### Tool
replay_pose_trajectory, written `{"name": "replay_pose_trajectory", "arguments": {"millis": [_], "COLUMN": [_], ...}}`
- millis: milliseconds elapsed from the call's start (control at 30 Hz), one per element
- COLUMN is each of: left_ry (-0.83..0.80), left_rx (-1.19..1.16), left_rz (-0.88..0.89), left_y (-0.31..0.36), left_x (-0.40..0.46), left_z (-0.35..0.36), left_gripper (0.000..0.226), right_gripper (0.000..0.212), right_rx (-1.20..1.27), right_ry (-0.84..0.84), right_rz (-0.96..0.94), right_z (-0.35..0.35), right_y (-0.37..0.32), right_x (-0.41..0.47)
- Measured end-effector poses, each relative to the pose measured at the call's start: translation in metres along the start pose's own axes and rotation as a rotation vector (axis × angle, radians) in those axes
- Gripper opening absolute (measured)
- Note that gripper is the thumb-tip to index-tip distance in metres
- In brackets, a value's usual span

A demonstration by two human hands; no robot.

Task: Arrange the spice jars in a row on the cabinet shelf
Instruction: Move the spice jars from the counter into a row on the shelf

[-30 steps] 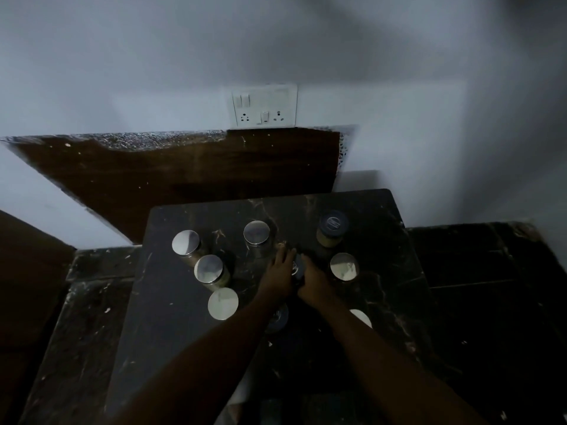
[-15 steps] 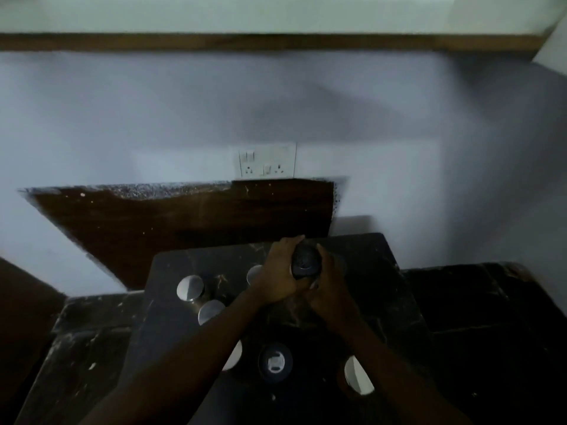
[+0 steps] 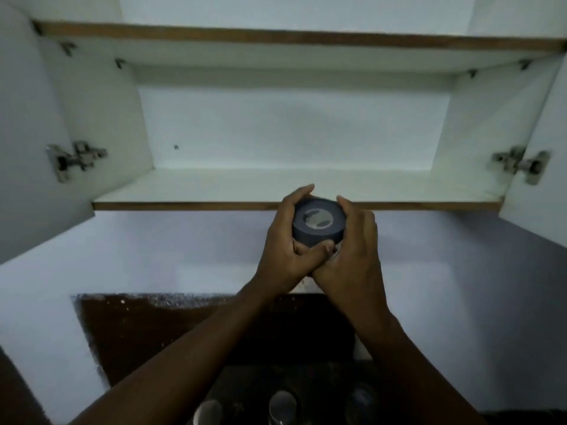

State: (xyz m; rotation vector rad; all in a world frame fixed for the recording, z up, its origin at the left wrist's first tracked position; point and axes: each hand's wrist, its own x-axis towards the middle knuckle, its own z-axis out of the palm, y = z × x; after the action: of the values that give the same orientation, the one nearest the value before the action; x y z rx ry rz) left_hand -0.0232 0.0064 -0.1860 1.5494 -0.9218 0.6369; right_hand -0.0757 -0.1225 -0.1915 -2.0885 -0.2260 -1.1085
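Both hands hold up one spice jar with a dark blue lid [image 3: 317, 221], just in front of the front edge of the white cabinet shelf [image 3: 214, 188]. My left hand [image 3: 287, 243] wraps its fingers around the jar's left side. My right hand [image 3: 352, 250] curls around its right side. The jar's body is hidden behind the fingers. The shelf holds nothing. At the bottom edge, three other jars show on the dark table: two with silver lids [image 3: 208, 412] [image 3: 282, 406] and a dark-lidded one [image 3: 360, 403].
The cabinet stands open, its left door [image 3: 36, 133] and right door [image 3: 540, 142] swung outward on metal hinges. An upper shelf [image 3: 291, 38] runs above. A brown board [image 3: 184, 326] leans against the white wall below the cabinet.
Both hands have lifted the blue-lidded jar from the table up to the cabinet shelf's front edge. The view has tilted up, so the open cabinet shows and most table jars have left the frame.
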Motion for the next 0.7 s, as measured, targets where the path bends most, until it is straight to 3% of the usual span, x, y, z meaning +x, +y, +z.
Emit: {"name": "replay_pose_trajectory", "arguments": {"millis": [167, 300, 433, 533, 633, 700], "left_ry": [0.044, 0.119, 0.130, 0.157, 0.158, 0.145], "left_rx": [0.047, 0.117, 0.234, 0.083, -0.066, -0.091], "left_rz": [0.070, -0.116, -0.333, -0.517, -0.630, -0.676], "left_y": [0.004, -0.026, -0.078, -0.107, -0.126, -0.133], "left_x": [0.091, 0.134, 0.146, 0.148, 0.155, 0.157], "left_z": [-0.062, -0.112, -0.171, -0.208, -0.235, -0.248], "left_gripper": [0.079, 0.077, 0.079, 0.076, 0.062, 0.052], "right_gripper": [0.096, 0.083, 0.087, 0.084, 0.068, 0.068], "right_rx": [0.016, 0.160, 0.349, 0.433, 0.507, 0.537], "right_ry": [0.002, -0.095, -0.261, -0.311, -0.322, -0.355], "right_rz": [-0.062, 0.055, 0.207, 0.245, 0.240, 0.247], "right_z": [0.037, 0.105, 0.181, 0.226, 0.260, 0.275], "right_y": [-0.046, -0.064, -0.066, -0.066, -0.066, -0.063], "right_x": [0.096, 0.155, 0.178, 0.191, 0.201, 0.206]}}
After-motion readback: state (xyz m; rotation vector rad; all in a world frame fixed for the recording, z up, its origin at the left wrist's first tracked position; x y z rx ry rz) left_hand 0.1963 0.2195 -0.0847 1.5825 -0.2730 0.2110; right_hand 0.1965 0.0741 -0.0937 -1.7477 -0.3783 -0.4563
